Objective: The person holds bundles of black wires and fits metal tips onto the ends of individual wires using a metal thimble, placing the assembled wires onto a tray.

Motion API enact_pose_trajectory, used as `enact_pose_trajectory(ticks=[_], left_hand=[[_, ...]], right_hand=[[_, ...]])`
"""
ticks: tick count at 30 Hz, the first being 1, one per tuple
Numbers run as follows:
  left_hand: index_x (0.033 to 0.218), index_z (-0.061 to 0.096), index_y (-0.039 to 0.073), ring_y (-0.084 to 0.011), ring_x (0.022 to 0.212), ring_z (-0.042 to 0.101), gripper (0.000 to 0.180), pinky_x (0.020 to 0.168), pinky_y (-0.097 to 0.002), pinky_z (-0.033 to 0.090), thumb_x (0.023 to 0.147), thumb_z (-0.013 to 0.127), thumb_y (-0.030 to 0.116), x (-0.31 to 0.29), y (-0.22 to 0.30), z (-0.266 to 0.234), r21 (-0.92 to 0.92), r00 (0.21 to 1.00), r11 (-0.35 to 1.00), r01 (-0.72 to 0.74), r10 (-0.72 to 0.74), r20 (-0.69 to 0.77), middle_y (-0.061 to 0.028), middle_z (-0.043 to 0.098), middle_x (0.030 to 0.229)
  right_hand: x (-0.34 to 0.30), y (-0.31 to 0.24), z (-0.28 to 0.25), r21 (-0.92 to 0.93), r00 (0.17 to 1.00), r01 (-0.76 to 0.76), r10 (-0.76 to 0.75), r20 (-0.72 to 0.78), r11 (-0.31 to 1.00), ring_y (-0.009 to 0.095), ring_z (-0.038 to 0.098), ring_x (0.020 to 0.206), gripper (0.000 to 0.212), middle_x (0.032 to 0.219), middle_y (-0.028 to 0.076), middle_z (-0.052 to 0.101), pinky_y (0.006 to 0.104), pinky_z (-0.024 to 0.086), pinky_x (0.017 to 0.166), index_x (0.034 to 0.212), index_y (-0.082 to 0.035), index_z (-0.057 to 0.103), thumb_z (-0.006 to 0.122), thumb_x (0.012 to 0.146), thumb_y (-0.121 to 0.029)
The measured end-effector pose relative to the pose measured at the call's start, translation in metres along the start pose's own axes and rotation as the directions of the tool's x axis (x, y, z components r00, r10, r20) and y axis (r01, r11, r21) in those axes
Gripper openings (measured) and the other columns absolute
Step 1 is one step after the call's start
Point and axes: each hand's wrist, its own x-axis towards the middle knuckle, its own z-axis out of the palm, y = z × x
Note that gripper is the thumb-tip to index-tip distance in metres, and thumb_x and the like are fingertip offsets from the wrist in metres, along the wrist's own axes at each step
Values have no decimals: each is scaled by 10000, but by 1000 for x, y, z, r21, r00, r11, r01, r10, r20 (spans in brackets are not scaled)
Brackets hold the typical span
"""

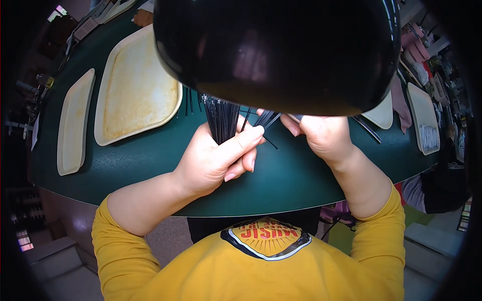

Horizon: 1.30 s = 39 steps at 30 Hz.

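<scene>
My left hand (211, 158) is closed round a thick bundle of thin black rods (221, 120), which stand up out of the fist with their far ends fanned. Between its thumb and forefinger and my right hand lies a smaller bunch of similar black rods (267, 119), pointing off at a slant. My right hand (325, 136) has its fingers bent at that bunch's far end. A greyish sliver shows at its fingertips, but the black domed shade (276, 60) covers part of the fingers, so what they grip is unclear.
On the green table (241, 193) lie a large cream tray (135, 90) and a narrow one (75, 125) to the left. Loose dark rods (367, 129) lie at right, near a tray (424, 118) of thin pale pieces. A pinkish cloth (399, 103) is beside it.
</scene>
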Motion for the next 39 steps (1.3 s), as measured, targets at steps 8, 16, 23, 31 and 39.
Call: enact_pose_trajectory(ticks=[8, 16, 23, 31, 39], left_hand=[[758, 495, 4, -49, 353, 351, 155, 352, -161, 274, 820, 458, 141, 1, 0, 2, 118, 998, 992, -43, 49, -48, -52, 517, 561], [703, 502, 11, -38, 382, 376, 150, 381, -163, 297, 809, 485, 115, 1, -2, 4, 182, 988, 980, -74, 97, -120, -19, 505, 555], [619, 488, 27, -30, 382, 372, 213, 373, -167, 285, 810, 488, 120, 2, -4, 3, 269, 973, 952, -143, 184, -136, 12, 439, 482], [616, 484, 25, -31, 382, 371, 216, 374, -167, 286, 812, 484, 116, 3, -4, 2, 274, 974, 949, -156, 194, -119, 5, 442, 491], [662, 486, 16, -32, 383, 377, 176, 383, -160, 297, 813, 480, 106, 4, -4, 3, 189, 983, 976, -112, 136, -122, -17, 487, 554]], right_hand=[[1, 5, 1, -99, 978, 206, -202, 53, 974, 96, 542, 763, 264, 839, 81, 560, 204, 436, 692, 972, 41, 499, 437, 715, 57], [-1, 4, 7, -182, 974, 210, -221, -44, 961, 89, 526, 735, 247, 804, 72, 559, 202, 420, 693, 952, 31, 511, 421, 722, 38], [-1, 7, 3, -192, 982, 165, -179, -59, 967, 83, 517, 737, 266, 810, 69, 558, 201, 418, 674, 943, 28, 520, 414, 699, 38], [-2, 7, 2, -265, 966, 229, -253, -57, 937, 83, 527, 696, 235, 805, 77, 563, 195, 425, 659, 944, 30, 518, 432, 726, 48], [-2, 4, 1, -115, 989, 92, -105, -106, 989, 76, 524, 684, 242, 816, 53, 550, 195, 424, 665, 943, 29, 515, 422, 720, 51]])
